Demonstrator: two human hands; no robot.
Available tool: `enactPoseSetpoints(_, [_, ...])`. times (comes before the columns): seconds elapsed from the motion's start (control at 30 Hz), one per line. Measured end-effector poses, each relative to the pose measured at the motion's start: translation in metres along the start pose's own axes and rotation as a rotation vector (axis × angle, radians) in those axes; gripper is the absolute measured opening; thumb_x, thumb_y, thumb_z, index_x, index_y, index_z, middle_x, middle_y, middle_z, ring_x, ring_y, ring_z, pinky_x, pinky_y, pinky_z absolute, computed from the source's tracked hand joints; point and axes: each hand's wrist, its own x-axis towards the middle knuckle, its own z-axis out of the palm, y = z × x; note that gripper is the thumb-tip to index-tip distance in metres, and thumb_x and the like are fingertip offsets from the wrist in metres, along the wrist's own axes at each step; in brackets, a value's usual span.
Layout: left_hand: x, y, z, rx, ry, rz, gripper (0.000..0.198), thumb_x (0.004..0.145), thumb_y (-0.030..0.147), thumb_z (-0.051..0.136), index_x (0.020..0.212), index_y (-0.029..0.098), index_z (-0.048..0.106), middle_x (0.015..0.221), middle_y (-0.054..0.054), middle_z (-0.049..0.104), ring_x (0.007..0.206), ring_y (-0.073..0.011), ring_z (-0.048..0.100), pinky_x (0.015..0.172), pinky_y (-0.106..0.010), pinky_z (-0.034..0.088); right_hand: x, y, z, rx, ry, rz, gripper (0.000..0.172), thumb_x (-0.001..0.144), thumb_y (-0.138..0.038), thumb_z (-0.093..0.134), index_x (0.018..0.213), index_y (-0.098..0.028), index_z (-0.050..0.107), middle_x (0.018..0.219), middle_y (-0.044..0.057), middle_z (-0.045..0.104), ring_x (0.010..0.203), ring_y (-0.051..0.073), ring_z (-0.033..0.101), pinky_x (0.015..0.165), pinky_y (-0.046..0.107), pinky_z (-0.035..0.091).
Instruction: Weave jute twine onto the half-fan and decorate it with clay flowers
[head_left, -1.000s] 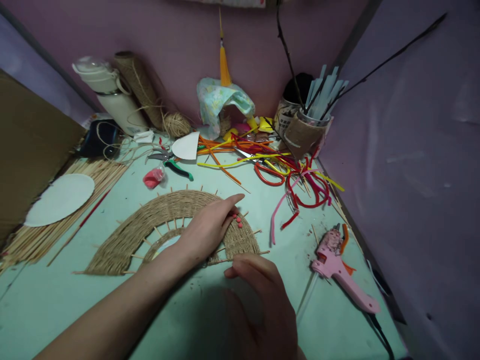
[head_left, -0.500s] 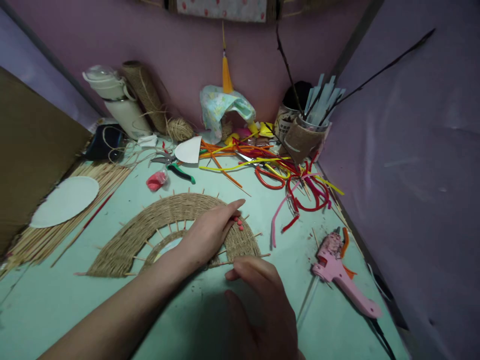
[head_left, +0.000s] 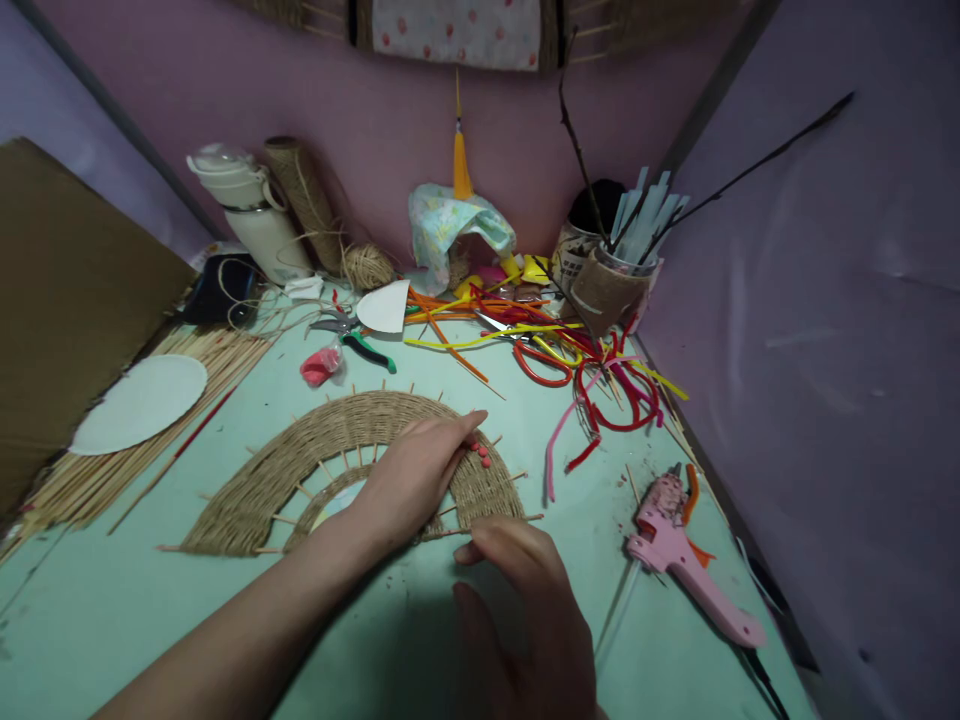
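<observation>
A half-ring fan shape woven from brown twine lies on the table, with thin stick ends poking out along its rim. My left hand rests across its right half, one finger stretched to the right and the others partly hidden beneath. Beside those fingers sits a short row of small pink clay pieces on the weave. Near the fan's lower right corner, my right hand is held with thumb and fingers apart, and nothing shows between them.
A pink glue gun lies to the right. Pliers, pink clay in wrap, scissors and coloured pipe cleaners spread behind the fan. Thin sticks carry a white oval at left. A jar of glue sticks stands behind.
The camera view has tilted up slightly, so the scene sits a little lower. Both hands hold nearly the same places by the fan.
</observation>
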Motion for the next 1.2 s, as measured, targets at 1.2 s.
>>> enactPoseSetpoints(1.2, [-0.007, 0.0, 0.002, 0.122, -0.042, 0.036, 0.045, 0.095, 0.016, 0.04, 0.139, 0.021, 0.043, 0.112, -0.008, 0.07, 0.103, -0.0214, 0.064, 0.089, -0.04, 0.05, -0.003, 0.016, 0.016, -0.355, -0.196, 0.002, 0.029, 0.097, -0.032, 0.039, 0.113, -0.015, 0.057, 0.098, 0.009, 0.073, 0.086, 0.021, 0.069, 0.077, 0.036, 0.056])
